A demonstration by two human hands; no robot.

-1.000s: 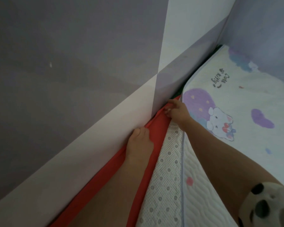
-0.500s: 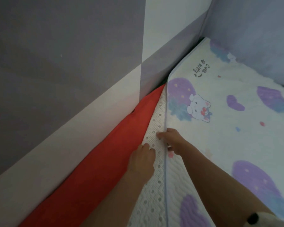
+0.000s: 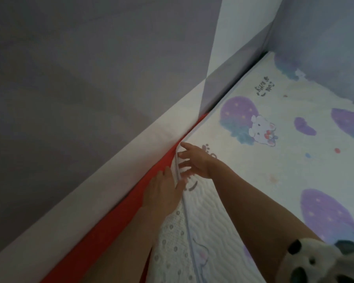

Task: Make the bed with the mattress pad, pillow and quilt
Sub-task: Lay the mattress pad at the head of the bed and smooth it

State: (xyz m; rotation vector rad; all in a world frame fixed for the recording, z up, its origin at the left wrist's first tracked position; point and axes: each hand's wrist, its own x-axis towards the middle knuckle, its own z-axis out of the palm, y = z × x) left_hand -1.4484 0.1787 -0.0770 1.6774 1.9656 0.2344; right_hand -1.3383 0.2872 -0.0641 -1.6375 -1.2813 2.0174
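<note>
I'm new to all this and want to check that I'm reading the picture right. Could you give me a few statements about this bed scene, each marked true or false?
1. The left hand and the right hand are both at the edge of the mattress pad that runs along the wall. True.
2. The fabric showing between pad and wall is blue. False: the fabric strip is red.
3. The right hand's fingers are spread and straight. True.
4. The pad is printed with green frogs. False: it shows purple strawberries and a white bunny.
</note>
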